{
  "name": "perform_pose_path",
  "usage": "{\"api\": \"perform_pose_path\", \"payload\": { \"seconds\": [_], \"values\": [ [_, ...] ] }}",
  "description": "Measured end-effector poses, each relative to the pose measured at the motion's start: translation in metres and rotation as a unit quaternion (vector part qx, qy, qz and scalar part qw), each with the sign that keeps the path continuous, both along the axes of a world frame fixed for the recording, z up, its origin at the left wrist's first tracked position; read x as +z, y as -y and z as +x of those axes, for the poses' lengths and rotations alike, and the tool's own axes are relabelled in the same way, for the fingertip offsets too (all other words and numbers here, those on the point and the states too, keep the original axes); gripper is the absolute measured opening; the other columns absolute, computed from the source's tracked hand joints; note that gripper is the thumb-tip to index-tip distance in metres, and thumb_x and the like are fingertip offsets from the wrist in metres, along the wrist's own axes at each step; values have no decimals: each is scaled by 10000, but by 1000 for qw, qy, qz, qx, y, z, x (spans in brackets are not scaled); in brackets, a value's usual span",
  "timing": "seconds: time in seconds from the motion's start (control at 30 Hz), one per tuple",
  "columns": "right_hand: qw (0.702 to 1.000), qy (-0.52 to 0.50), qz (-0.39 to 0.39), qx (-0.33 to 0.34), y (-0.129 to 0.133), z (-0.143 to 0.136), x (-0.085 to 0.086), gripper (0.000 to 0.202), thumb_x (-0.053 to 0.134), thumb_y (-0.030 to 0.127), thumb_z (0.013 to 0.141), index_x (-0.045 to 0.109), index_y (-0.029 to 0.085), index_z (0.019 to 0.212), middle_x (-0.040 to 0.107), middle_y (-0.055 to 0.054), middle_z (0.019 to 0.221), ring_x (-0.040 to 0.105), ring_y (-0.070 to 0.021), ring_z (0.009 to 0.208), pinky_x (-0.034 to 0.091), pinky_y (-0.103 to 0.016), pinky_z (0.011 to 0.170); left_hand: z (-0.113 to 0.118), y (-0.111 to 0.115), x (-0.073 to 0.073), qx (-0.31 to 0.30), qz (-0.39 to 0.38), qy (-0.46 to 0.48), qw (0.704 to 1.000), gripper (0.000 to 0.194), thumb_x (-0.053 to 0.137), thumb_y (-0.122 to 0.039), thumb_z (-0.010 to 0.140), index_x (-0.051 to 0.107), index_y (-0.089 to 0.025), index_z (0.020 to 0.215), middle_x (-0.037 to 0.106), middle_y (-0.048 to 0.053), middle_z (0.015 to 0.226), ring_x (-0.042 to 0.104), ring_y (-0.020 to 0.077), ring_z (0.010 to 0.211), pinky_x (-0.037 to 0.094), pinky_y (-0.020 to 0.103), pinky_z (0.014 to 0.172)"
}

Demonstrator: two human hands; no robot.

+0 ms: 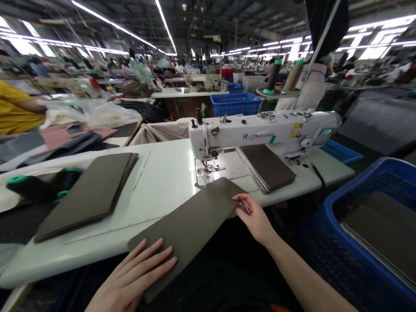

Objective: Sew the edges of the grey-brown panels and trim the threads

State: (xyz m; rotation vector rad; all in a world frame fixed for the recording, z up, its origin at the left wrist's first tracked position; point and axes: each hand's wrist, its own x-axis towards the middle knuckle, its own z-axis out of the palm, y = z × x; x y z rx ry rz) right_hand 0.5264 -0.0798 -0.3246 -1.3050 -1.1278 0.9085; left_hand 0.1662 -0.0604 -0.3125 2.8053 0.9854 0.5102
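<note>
A long dark olive panel (195,225) of fabric or leather-like sheet lies slanted over the front edge of the sewing machine table, its far rounded corner close to the needle area. Flat on its near left end rests my left hand (139,268), fingers stretched out. My right hand (253,216) pinches the panel's right edge near the far end. A small dark, pointed tool (244,204) with a pinkish part is also in that hand; its exact kind is hard to make out. Just beyond stands a white sewing machine (260,125), its presser foot area in front of the panel.
A stack of olive panels (268,167) sits under the machine arm, another stack (91,190) on the table's left. Black thread cones (32,188) lie beyond it. At right, a blue basket (328,203) holds more panels. A person in a yellow sleeve (16,106) is at far left.
</note>
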Motion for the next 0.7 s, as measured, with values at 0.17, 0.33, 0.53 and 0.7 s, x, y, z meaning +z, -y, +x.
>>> {"api": "perform_pose_path", "payload": {
  "seconds": [0.17,0.33,0.53,0.7],
  "values": [
    [998,-30,-54,-28,14,12,-39,448,553,214,857,448,257,1291,630,-11,976,608,-144,827,495,-270,754,-1,-17,-44,-13,8,-55,998,627,350,-117,882,446,-487,1380,516,-117,1411,401,231,1376,218,514,1181],
    [996,-50,-51,-62,19,22,-53,428,534,257,883,432,264,1298,644,-33,1001,519,-105,608,397,-205,487,-6,-16,-60,-13,12,-38,999,635,349,-112,873,433,-442,1410,481,-78,1452,340,251,1411,189,559,1179],
    [991,-84,-58,-92,17,27,-59,401,566,280,892,444,249,1273,644,-36,975,376,-60,481,228,-182,380,-6,-20,-57,-31,27,-28,999,612,361,-91,858,497,-373,1383,487,-54,1458,342,244,1412,188,535,1186],
    [989,-71,-54,-122,20,24,-56,365,594,336,878,495,226,1212,640,-25,900,361,-58,472,257,-182,391,-4,-18,-54,-26,12,-22,999,611,356,-82,854,499,-357,1382,481,-42,1464,330,250,1417,185,548,1184]
  ]
}}
